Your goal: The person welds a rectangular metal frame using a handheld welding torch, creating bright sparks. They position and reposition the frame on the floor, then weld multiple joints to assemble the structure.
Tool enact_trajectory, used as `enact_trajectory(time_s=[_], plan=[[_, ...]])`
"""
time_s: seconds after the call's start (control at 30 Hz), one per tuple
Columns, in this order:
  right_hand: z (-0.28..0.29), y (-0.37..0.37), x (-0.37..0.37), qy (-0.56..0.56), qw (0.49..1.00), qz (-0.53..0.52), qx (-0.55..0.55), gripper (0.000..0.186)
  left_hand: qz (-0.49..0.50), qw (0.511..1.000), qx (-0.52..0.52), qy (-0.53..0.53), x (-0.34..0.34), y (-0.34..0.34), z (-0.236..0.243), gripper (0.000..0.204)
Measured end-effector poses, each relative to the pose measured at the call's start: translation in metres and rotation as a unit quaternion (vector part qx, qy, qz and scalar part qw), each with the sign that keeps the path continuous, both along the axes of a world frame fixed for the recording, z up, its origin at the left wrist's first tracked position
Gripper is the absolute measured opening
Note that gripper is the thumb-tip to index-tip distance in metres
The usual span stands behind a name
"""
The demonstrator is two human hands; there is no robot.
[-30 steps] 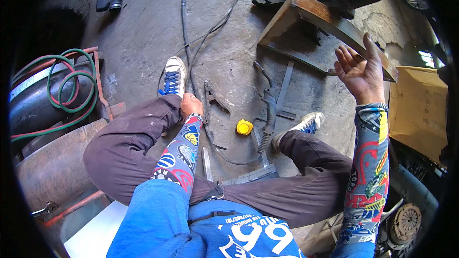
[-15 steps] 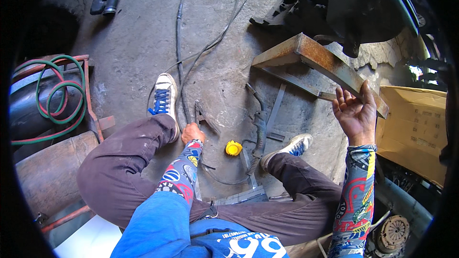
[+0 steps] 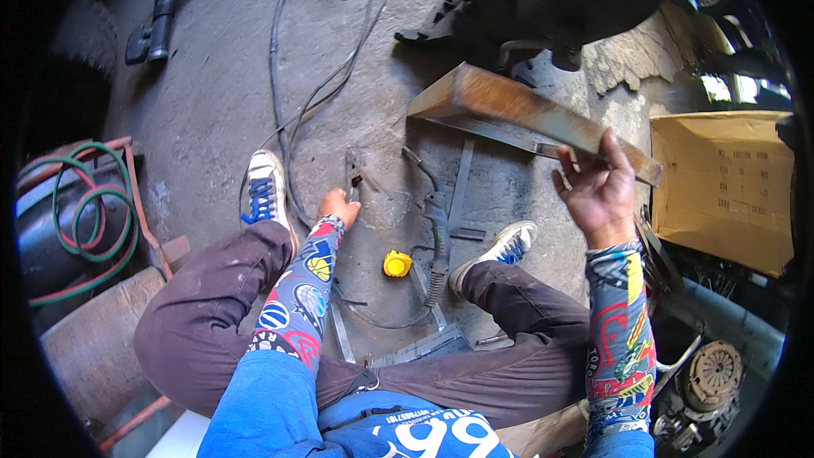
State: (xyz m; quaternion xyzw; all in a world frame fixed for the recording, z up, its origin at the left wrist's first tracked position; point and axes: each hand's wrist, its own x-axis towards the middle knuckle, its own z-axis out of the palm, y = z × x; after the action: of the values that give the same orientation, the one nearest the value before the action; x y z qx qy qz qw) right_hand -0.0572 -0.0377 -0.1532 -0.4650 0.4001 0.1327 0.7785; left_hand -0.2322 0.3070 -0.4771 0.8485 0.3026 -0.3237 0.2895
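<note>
My left hand (image 3: pixel 337 208) is closed at the lower end of a dark clamp (image 3: pixel 354 176) with a rusty brown part, low over the floor between my feet. The clamp's handles are mostly hidden by my fingers. On the right, my right hand (image 3: pixel 600 195), palm up, has its fingers curled against the near end of a rusty angle-iron frame (image 3: pixel 526 106), which is tilted and slightly blurred. Between the hands lies a welding torch (image 3: pixel 437 220) with a bent neck and a spring sleeve at its cable end. A yellow tape measure (image 3: pixel 396 264) sits beside it.
Black cables (image 3: pixel 275 59) run across the floor. Flat metal bars (image 3: pixel 462 182) lie near the torch. Green and red hoses (image 3: pixel 93 203) hang over a cylinder on the left. An opened cardboard box (image 3: pixel 721 187) and a round clutch part (image 3: pixel 712 377) are at the right.
The view has shifted. My left hand has moved forward, away from me, with the clamp. The rusty frame has swung somewhat left, with my right hand still at its end.
</note>
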Motion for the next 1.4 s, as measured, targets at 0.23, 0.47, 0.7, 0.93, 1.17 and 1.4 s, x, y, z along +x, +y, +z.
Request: enact_trajectory(time_s=[0.23, 0.47, 0.7, 0.93, 1.17, 1.4], plan=[[-0.003, 0.006, -0.094, 0.117, 0.989, -0.090, 0.003, 0.044, 0.230, 0.925, -0.304, 0.000, -0.023, 0.017, -0.022, 0.032], [-0.011, 0.002, -0.143, 0.162, 0.985, -0.037, 0.046, 0.022, 0.182, 0.948, -0.259, 0.030, 0.004, 0.024, 0.021, 0.097], [-0.017, -0.007, -0.143, 0.157, 0.984, -0.024, 0.087, 0.017, 0.180, 0.928, -0.308, 0.105, 0.055, 0.037, 0.069, 0.108], [-0.022, -0.007, -0.150, 0.155, 0.983, -0.026, 0.089, 0.016, 0.195, 0.936, -0.218, 0.195, 0.093, 0.024, 0.128, 0.110], [-0.022, -0.005, -0.153, 0.163, 0.984, -0.030, 0.069, 0.016, 0.145, 0.934, -0.236, 0.225, 0.094, 0.007, 0.123, 0.112], [-0.023, -0.008, -0.154, 0.152, 0.984, -0.035, 0.088, 0.014, 0.088, 0.937, -0.187, 0.283, 0.094, 0.012, 0.104, 0.122]])
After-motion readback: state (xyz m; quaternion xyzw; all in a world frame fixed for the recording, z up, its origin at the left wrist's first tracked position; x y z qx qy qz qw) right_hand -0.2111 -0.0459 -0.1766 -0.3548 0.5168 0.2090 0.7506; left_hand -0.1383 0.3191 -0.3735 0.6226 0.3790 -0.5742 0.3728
